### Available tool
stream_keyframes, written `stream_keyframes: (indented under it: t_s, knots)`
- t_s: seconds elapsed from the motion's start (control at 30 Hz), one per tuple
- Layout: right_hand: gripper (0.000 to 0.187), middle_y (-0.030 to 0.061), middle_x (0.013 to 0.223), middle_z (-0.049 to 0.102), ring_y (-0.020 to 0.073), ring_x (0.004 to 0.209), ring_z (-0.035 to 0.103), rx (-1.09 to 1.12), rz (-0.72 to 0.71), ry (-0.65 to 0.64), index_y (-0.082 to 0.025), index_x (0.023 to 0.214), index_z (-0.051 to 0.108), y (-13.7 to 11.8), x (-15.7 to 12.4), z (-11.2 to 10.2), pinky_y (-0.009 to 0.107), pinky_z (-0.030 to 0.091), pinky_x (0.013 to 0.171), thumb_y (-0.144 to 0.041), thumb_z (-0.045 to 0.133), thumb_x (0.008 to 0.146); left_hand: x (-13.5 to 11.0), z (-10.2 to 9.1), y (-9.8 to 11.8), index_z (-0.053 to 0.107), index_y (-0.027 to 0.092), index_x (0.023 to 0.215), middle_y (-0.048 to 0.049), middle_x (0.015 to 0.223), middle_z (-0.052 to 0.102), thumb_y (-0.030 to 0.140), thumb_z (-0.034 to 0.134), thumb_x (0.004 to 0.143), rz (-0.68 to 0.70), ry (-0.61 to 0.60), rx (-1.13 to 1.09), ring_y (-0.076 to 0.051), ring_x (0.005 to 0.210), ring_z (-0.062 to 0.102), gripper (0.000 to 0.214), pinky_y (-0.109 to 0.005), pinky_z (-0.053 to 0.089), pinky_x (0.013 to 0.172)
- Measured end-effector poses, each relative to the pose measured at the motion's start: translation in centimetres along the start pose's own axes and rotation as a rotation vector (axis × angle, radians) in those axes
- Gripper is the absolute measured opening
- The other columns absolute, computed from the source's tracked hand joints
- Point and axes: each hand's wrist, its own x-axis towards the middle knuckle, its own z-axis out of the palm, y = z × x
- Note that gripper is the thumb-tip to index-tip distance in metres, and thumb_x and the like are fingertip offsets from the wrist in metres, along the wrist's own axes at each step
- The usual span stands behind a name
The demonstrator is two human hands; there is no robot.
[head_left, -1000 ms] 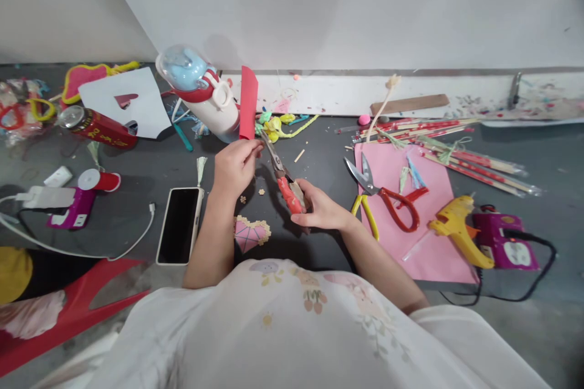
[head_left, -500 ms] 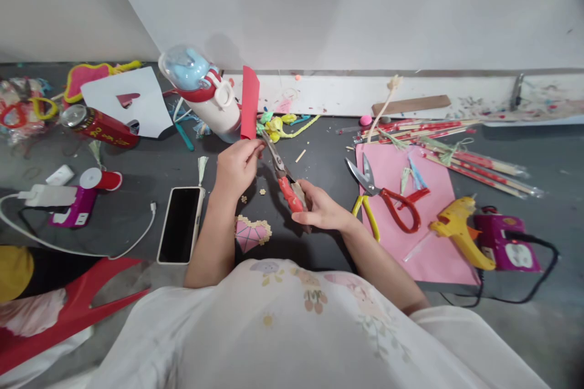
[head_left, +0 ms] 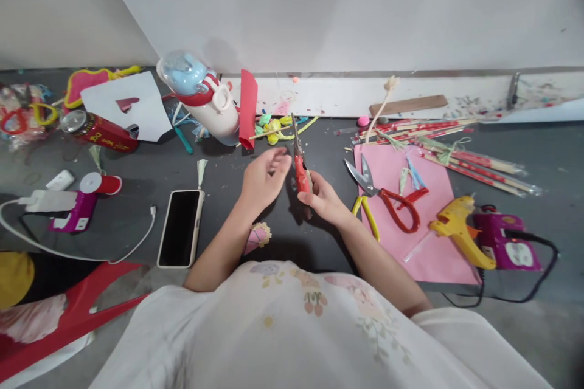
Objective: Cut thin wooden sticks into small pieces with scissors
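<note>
My right hand [head_left: 323, 197] is closed around red-handled pliers [head_left: 301, 173], whose long metal jaws point away from me, toward the wall. Just left of them is my left hand [head_left: 264, 179], its fingers curled in and slightly blurred; whatever lies between them is hidden. Beneath my left forearm, partly covered, a pink heart-shaped piece [head_left: 258, 238] with a beige beaded edge rests on the dark table. Beyond my hands are yellow and green clay lumps [head_left: 274, 127] and a thin pale stick [head_left: 260, 135].
A bottle [head_left: 207, 106] and red paper [head_left: 247, 109] stand behind my left hand. A phone [head_left: 181, 228] lies left. Rightward, scissors [head_left: 371, 185] and a yellow glue gun [head_left: 460, 225] rest on pink paper [head_left: 410, 267]. Wrapped sticks [head_left: 483, 170] lie behind.
My left hand has moved right and toward me, away from the plier jaws. The pliers have swung more upright in view. A pale stick now shows by the clay.
</note>
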Motion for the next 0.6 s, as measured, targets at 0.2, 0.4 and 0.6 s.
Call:
stream_keyframes:
  t_s: [0.2,0.4,0.6]
  knots:
    - [0.046,-0.0070,0.058,0.051,0.0097,0.040,0.047,0.063,-0.034,0.040,-0.020,0.103,0.042,0.3,0.0,0.0,0.024,0.041,0.041,-0.049,0.065,0.076,0.0,1.7,0.4,0.064,0.012,0.098,-0.0088,0.093,0.070,0.054,0.072,0.069,-0.213,-0.451,-0.374,-0.018,0.083,0.066,0.052,-0.032,0.051,0.079]
    - [0.055,0.0020,0.078,0.058,0.0189,0.072,0.060,-0.038,-0.116,0.091,-0.020,0.117,0.046,0.9,0.2,-0.1,0.032,0.052,0.062,-0.051,0.064,0.076,0.1,1.8,0.6,0.066,0.012,0.094,-0.0058,0.086,0.070,0.044,0.082,0.060,-0.285,-0.470,-0.590,-0.017,0.079,0.065,0.050,-0.030,0.049,0.078]
    - [0.060,0.0075,0.094,0.061,0.0251,0.096,0.060,-0.055,-0.159,0.089,-0.019,0.120,0.047,0.8,0.3,-0.3,0.039,0.054,0.077,-0.055,0.065,0.075,-0.1,2.0,0.6,0.066,0.011,0.093,-0.0050,0.082,0.069,0.038,0.084,0.055,-0.332,-0.410,-0.611,-0.017,0.075,0.065,0.050,-0.031,0.049,0.075]
